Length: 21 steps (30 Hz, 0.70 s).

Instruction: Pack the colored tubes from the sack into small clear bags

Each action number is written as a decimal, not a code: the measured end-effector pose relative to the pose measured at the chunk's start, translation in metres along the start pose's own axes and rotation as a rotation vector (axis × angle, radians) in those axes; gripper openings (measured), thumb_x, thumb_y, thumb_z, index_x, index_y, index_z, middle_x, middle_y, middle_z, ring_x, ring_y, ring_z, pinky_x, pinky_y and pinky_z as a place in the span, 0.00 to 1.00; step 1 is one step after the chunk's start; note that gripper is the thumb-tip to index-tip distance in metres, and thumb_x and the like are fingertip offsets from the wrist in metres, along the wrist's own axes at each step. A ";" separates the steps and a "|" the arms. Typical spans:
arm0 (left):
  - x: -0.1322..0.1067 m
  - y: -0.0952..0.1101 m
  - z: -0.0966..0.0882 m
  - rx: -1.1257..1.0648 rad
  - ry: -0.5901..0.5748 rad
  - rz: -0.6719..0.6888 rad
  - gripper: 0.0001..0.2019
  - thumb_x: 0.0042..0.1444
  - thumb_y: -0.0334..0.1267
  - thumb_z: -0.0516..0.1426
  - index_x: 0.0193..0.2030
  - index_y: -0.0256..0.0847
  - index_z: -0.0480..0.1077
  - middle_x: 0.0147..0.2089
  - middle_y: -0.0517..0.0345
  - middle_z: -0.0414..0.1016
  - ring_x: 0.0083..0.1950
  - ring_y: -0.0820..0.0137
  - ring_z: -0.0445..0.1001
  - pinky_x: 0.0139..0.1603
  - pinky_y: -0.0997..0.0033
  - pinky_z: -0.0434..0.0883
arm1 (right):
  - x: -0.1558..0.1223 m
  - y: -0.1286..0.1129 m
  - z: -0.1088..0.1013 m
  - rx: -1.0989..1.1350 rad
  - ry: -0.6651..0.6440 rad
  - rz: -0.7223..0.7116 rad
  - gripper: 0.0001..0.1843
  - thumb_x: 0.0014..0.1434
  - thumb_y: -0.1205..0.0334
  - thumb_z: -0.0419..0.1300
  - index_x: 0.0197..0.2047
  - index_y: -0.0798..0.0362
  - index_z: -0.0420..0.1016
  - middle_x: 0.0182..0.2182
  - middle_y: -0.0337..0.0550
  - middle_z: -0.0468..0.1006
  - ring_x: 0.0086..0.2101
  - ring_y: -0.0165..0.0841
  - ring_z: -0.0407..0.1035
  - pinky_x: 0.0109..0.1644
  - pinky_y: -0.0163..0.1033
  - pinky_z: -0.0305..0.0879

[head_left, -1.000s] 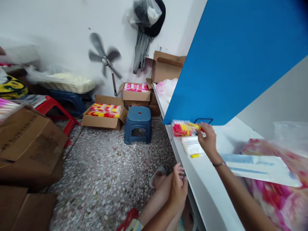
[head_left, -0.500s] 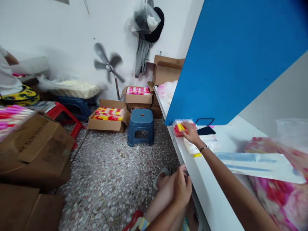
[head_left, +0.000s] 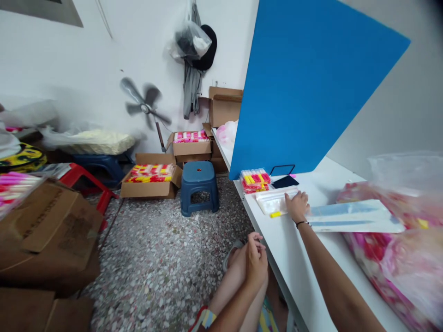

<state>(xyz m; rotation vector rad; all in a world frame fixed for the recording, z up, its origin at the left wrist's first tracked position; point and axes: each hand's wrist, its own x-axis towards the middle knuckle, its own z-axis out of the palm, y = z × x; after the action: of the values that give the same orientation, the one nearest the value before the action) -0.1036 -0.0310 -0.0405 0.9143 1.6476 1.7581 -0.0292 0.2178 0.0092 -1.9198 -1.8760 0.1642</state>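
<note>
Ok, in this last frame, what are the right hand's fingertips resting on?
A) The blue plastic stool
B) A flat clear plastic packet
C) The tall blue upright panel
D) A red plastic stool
B. The right hand lies with its fingertips on the flat clear plastic packet, on the white table.

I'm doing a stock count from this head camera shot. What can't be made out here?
Head view:
Clear bag under the right hand: fingers hide part, contents too small.
Pink packs: cut off by the left edge.
Fan: blades blurred by spinning.
Printing on the white sheet: too small to read.
</note>
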 end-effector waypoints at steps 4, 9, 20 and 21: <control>0.000 0.000 0.001 0.012 -0.022 0.002 0.19 0.52 0.23 0.47 0.51 0.42 0.60 0.46 0.54 0.70 0.39 0.70 0.70 0.43 0.69 0.67 | 0.022 0.018 -0.008 -0.048 -0.127 0.000 0.31 0.59 0.48 0.50 0.57 0.65 0.65 0.55 0.66 0.66 0.58 0.52 0.57 0.58 0.54 0.57; 0.001 -0.001 0.000 0.062 -0.028 0.032 0.19 0.52 0.23 0.48 0.49 0.42 0.62 0.45 0.55 0.70 0.39 0.70 0.69 0.44 0.69 0.67 | 0.045 0.020 -0.016 -0.082 -0.192 0.048 0.24 0.59 0.53 0.50 0.51 0.62 0.70 0.49 0.63 0.71 0.53 0.52 0.64 0.51 0.57 0.62; 0.000 0.004 0.000 0.084 -0.033 0.072 0.19 0.50 0.22 0.49 0.48 0.41 0.62 0.43 0.54 0.71 0.38 0.70 0.70 0.44 0.69 0.67 | 0.048 0.030 -0.027 -0.118 -0.101 -0.012 0.16 0.55 0.67 0.53 0.45 0.61 0.76 0.39 0.61 0.76 0.43 0.45 0.71 0.43 0.42 0.64; 0.000 0.004 0.000 0.082 -0.034 0.073 0.19 0.50 0.22 0.49 0.49 0.41 0.62 0.44 0.55 0.71 0.38 0.70 0.70 0.43 0.69 0.67 | 0.049 0.031 -0.028 -0.120 -0.092 -0.030 0.16 0.54 0.68 0.54 0.44 0.60 0.76 0.39 0.61 0.76 0.43 0.45 0.71 0.43 0.42 0.64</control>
<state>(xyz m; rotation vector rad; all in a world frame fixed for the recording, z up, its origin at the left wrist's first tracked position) -0.1036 -0.0315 -0.0364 1.0484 1.6949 1.7231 0.0139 0.2600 0.0329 -1.9926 -2.0157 0.1352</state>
